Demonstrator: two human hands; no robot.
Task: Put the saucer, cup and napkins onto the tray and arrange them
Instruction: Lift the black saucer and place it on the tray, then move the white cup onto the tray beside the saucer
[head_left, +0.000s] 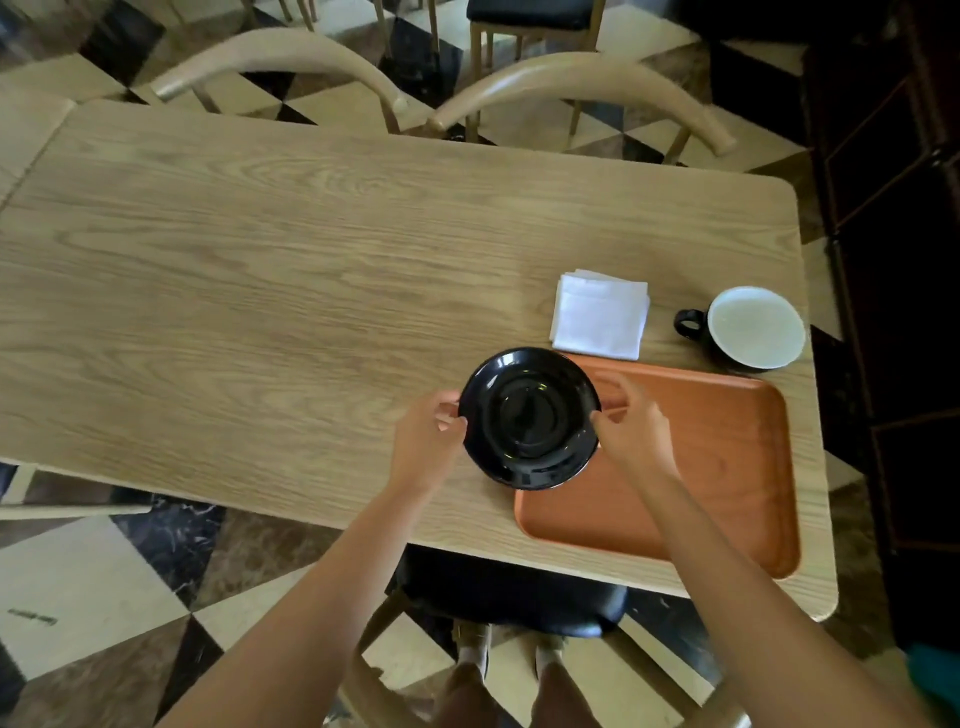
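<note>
Wooden counter (260, 260) fills the room's foreground. Nearest, an orange tray (727, 467) sits by the front edge. Left hand (423, 441) and right hand (636, 428) pinch a black saucer (529, 418) by opposite rims, overlapping the tray's left end. Beyond lie white napkins (600, 314) and a cup (753, 327).

Black saucer (529, 418); orange tray (727, 467); white napkins (600, 316); checkered floor (104, 587).
</note>
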